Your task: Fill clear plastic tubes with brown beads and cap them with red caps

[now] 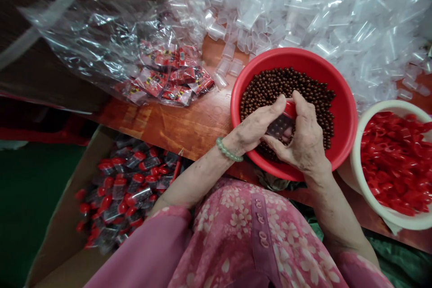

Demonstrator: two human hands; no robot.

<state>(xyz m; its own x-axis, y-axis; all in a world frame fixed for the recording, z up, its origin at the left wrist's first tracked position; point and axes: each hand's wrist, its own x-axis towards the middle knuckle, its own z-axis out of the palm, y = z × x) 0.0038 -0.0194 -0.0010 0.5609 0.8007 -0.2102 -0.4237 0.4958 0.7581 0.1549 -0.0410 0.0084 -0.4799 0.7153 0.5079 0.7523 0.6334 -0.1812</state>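
Note:
Above a red basin (340,117) of small round brown balls (283,83), both my hands close around one small clear plastic container (281,127) with a red cap (290,109). Dark balls show through its clear wall. My left hand (258,128), with a green bead bracelet (229,150) at the wrist, grips it from the left, thumb near the cap. From the other side my right hand (305,137) holds it, one finger up at the cap and the thumb low on the clear part. Some fingertips are hidden behind the container.
Clear plastic containers (297,4) lie heaped behind the basin. A white bucket (357,157) of red caps (398,162) stands at right. At left, a clear bag (101,49) holds red printed packets (168,74). Below the table edge, a cardboard box (64,216) contains many filled, red-capped containers (118,189).

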